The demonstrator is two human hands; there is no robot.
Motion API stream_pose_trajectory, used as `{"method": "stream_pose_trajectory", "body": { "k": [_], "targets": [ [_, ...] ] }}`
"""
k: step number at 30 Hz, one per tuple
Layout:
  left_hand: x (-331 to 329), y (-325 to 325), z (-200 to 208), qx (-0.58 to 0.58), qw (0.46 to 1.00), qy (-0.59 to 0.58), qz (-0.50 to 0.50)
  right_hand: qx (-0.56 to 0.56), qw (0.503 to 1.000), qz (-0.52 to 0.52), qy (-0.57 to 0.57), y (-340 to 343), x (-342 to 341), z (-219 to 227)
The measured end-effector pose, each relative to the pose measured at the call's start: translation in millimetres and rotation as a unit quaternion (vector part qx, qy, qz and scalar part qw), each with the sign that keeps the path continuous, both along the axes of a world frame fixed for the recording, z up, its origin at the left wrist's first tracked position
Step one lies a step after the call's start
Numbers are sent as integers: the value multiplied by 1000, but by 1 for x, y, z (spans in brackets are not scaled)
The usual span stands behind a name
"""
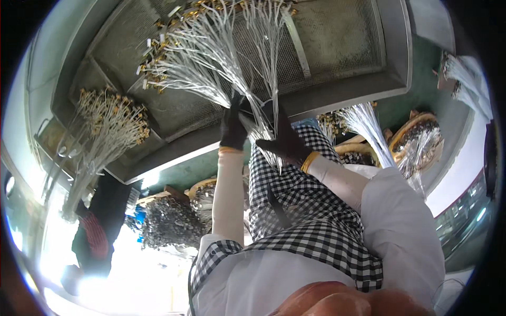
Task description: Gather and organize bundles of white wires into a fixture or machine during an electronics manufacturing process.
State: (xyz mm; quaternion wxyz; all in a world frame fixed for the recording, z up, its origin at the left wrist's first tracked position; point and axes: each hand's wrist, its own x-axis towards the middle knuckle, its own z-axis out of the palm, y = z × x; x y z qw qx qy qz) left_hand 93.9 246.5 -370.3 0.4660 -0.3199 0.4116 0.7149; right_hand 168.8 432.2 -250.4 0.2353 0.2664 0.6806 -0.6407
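A large bundle of silvery-white wires [219, 60] with brass-coloured ends fans out over the metal mesh tray in front of me. My left hand [233, 128], in a dark glove, is closed around the left part of the bundle at its gathered stems. My right hand [289, 138], also dark-gloved, curls around the slimmer right-hand strands [268, 47], with its thumb lying across the stems. Below the hands, the loose lower wire ends [273, 159] hang in front of my checked apron. The fingertips are partly hidden by the wires.
The metal tray's raised rim [348, 100] runs across in front of me. At left, a co-worker's dark sleeve [95, 237] is beside another wire bundle [113, 121] over the tray. Round baskets [421, 121] of small parts and wires stand below; a heap of dark parts [171, 221] lies lower left.
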Motion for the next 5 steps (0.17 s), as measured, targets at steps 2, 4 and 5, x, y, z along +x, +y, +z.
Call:
{"method": "stream_pose_trajectory", "body": {
  "k": [2, 4, 5],
  "targets": [
    [-13, 43, 35, 121, 988, -54, 77, 63, 998, 23, -12, -9, 7, 9],
    [-22, 52, 66, 26, 987, 150, -53, 91, 994, 57, -32, -15, -2, 31],
    [-15, 33, 52, -110, 916, 336, -190, 110, 990, 83, -43, -22, -20, 45]
  ]
}}
